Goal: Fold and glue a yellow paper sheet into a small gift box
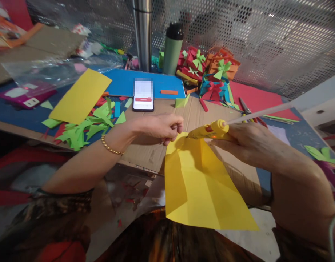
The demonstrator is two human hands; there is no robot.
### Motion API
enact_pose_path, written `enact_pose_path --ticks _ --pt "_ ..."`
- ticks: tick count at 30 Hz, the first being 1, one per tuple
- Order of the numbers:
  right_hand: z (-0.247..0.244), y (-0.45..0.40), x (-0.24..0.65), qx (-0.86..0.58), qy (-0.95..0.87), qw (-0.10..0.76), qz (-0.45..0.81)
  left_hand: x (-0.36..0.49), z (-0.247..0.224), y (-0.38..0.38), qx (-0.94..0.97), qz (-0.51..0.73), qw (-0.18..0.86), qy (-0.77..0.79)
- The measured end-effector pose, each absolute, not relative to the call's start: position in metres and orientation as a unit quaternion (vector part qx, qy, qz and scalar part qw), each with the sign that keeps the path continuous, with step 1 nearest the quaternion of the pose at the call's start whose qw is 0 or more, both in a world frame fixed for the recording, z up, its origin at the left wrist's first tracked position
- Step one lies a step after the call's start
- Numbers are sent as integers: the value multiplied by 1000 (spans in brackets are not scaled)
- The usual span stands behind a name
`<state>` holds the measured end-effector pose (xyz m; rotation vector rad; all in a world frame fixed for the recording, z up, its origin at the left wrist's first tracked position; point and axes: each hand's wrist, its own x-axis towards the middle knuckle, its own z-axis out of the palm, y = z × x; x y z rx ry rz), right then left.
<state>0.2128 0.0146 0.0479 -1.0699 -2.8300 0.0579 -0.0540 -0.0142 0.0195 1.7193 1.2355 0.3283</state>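
Your yellow paper (200, 189): creased, still open
Your right hand (251, 143) grips the glue gun (218, 128) at the paper's far edge; your left hand (163, 127) curls there, hold unclear.

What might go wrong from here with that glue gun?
Burn: the glue gun in the right hand has its nozzle pointing towards the nearby left hand; a slip might touch it, perhaps hot.
Shift: the yellow sheet overhangs the cardboard, so a bump could drag it and smear any glue.
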Motion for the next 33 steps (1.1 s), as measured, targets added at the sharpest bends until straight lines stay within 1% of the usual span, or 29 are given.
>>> enact_pose_path --ticks 4,10,17,23,25,29,33 --pt "48 15 212 -351 -934 67 22 -55 19 -14 705 140 479 504" --pt "51 14 213 -360 -932 33 20 -56 14 -12 703 145 482 503" --pt "51 15 209 -385 -922 34 28 -55 17 -12 717 130 466 501" --pt "52 13 211 -383 -923 4 44 -57 17 -12 718 126 471 497" --pt "54 12 211 -371 -927 28 52 -57 16 -12 714 129 475 498" --pt "62 13 211 -365 -922 111 66 -58 14 -12 705 143 485 497" --pt "65 11 214 -417 -887 160 118 -59 12 -11 710 130 483 497"
